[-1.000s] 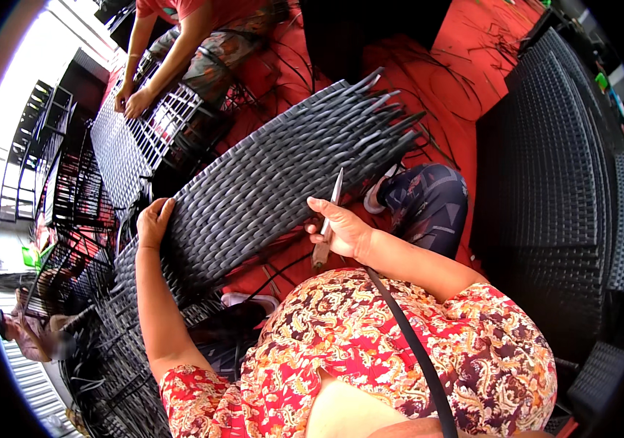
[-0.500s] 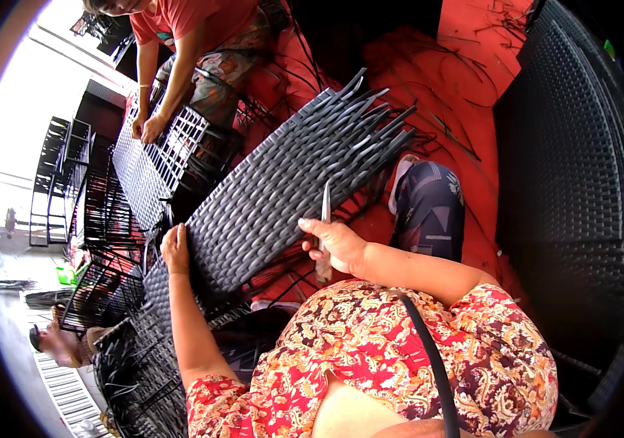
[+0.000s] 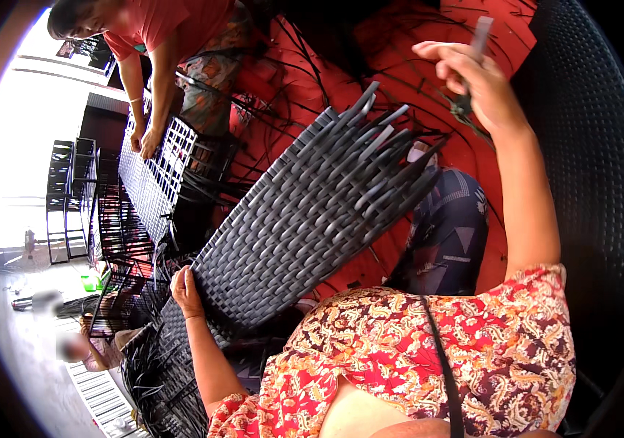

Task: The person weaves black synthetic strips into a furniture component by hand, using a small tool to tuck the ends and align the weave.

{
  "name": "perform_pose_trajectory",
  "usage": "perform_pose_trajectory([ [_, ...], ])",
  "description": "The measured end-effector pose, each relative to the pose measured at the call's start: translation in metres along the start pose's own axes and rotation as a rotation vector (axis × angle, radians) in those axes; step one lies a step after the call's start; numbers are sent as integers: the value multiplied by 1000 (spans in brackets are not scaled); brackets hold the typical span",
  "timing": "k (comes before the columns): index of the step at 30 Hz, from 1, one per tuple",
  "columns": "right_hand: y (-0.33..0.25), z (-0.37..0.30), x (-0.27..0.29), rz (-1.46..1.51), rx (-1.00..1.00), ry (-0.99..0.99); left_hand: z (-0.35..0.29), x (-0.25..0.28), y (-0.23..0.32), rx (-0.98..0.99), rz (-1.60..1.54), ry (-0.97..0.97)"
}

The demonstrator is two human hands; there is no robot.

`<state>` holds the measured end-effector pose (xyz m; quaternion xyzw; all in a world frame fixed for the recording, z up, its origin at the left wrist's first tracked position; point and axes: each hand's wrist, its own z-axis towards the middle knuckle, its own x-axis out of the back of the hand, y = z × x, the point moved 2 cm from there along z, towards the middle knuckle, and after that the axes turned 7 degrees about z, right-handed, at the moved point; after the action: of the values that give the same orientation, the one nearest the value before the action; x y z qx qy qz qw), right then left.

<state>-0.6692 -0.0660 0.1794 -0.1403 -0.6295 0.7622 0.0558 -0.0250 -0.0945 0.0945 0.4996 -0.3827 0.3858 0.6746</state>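
Note:
A dark grey woven rattan-style panel [image 3: 290, 226] slants across the middle, over my lap. Loose strip ends [image 3: 399, 153] fan out from its far right end. My left hand [image 3: 186, 292] pinches the panel's left edge near the lower corner. My right hand [image 3: 483, 87] is raised away from the panel, over the floor at the upper right. Its fingers are closed round a hand tool with a narrow metal blade [image 3: 483, 33], the blade pointing up; most of the handle is hidden in the palm.
At the upper left a co-worker in a red shirt [image 3: 198, 22] works on a paler woven panel [image 3: 144, 190]. Black metal frames [image 3: 71, 197] stand at the left. A large black woven piece [image 3: 589, 139] rises at the right. Cut strips lie on the red floor covering [image 3: 399, 51].
My right hand has swung up and to the right with the tool, away from beside the panel. My left hand stays at the panel's edge. The view has shifted slightly.

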Motion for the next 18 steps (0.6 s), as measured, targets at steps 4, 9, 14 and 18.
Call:
perform_pose_trajectory([
  [4, 80, 47, -12, -36, -330, -343, 7, -1, 12, -52, 26, 20],
  [9, 87, 45, -62, 9, -617, -486, -9, 3, 8, 3, 59, 14],
  [14, 98, 42, -55, 48, -637, -539, -6, -3, -3, -66, 158, -8],
  [18, 106, 31, -48, -79, -518, -458, 9, -18, -10, -79, 233, -36],
])
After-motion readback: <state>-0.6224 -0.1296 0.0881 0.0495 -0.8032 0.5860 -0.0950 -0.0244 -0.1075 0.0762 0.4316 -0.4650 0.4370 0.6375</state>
